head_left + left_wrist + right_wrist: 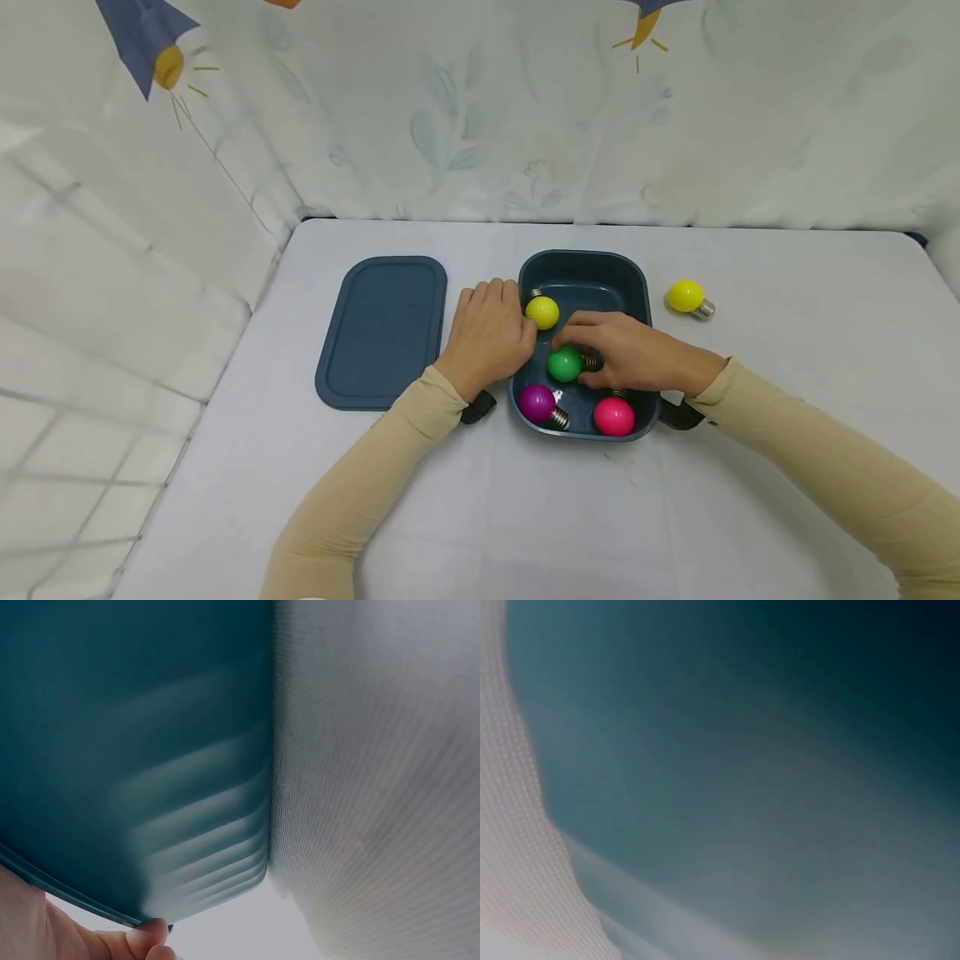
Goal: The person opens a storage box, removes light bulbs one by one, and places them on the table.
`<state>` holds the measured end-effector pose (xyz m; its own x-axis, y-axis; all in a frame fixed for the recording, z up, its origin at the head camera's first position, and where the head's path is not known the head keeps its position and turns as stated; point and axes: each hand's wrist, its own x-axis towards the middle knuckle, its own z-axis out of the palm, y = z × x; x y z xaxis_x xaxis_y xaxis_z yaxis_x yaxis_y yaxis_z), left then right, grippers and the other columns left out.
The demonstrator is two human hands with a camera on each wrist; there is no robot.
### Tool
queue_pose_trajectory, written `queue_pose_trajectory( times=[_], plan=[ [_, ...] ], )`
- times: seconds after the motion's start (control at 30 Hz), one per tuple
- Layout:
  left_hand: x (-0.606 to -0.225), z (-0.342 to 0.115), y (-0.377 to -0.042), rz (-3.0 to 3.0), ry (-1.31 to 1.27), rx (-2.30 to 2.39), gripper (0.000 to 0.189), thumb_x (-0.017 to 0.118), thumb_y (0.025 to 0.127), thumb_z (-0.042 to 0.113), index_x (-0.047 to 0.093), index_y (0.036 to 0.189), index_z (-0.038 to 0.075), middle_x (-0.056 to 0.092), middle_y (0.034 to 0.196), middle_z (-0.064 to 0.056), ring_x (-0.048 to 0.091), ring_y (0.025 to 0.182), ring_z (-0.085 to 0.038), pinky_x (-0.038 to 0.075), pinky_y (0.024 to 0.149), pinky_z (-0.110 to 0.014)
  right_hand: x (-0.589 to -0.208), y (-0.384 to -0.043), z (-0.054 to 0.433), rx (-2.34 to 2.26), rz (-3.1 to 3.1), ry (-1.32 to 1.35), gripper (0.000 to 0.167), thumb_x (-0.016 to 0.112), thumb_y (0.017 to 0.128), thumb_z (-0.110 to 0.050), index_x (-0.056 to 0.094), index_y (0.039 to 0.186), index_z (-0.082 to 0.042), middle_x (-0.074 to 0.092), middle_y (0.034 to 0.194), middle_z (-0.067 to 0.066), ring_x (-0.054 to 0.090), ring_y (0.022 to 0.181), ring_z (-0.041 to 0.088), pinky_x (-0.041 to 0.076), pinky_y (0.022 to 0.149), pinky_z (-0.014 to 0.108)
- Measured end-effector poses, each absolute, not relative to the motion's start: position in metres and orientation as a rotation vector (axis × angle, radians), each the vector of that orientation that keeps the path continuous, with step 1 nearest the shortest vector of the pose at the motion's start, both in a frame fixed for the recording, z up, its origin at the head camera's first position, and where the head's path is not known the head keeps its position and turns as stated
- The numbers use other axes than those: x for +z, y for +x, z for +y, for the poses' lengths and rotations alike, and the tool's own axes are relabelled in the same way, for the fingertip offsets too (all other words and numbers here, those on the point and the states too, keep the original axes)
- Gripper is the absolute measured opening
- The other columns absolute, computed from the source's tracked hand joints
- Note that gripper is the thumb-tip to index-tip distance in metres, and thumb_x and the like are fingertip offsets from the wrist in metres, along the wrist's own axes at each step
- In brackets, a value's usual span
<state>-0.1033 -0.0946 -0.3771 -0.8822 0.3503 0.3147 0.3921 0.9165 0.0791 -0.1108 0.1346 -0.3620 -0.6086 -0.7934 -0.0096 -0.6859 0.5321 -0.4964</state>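
Observation:
In the head view a dark blue plastic box (pixel 592 296) stands on the table, with several coloured light bulbs inside. My left hand (pixel 491 337) grips the box's left rim; the left wrist view shows the fingertips (pixel 150 935) at the rim of the ribbed wall (pixel 150 750). Reaching over the right side, my right hand (pixel 626 350) holds a green bulb (pixel 564 365) between thumb and fingers, low in the box. A yellow bulb (pixel 542 312) lies by the left wall, a purple bulb (pixel 537 403) at the front left, a pink bulb (pixel 614 417) at the front right. The right wrist view is blurred.
Another yellow bulb (pixel 686 297) lies on the white tablecloth right of the box. A flat dark blue lid (pixel 386 333) lies to the left. Behind the table hangs a patterned curtain (pixel 480 125).

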Motion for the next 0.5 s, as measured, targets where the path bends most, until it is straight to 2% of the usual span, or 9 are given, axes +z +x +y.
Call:
queue_pose_trajectory(
  times=[0.5],
  plan=[
    [-0.3776, -0.0948, -0.1034, -2.789, -0.544, -0.197, 0.02, 0.054, 0.096, 0.025, 0.055, 0.089, 0.006, 0.051, 0.077, -0.008, 0.05, 0.071, -0.025, 0.042, 0.07, -0.039, -0.3612, -0.11, 0.1351, -0.691, 2.515, -1.278, 0.043, 0.085, 0.081, -0.008, 0.07, 0.121, -0.015, 0.066, 0.115, -0.001, 0.064, 0.095, 0.013, 0.061, 0.083, 0.032]
  ],
)
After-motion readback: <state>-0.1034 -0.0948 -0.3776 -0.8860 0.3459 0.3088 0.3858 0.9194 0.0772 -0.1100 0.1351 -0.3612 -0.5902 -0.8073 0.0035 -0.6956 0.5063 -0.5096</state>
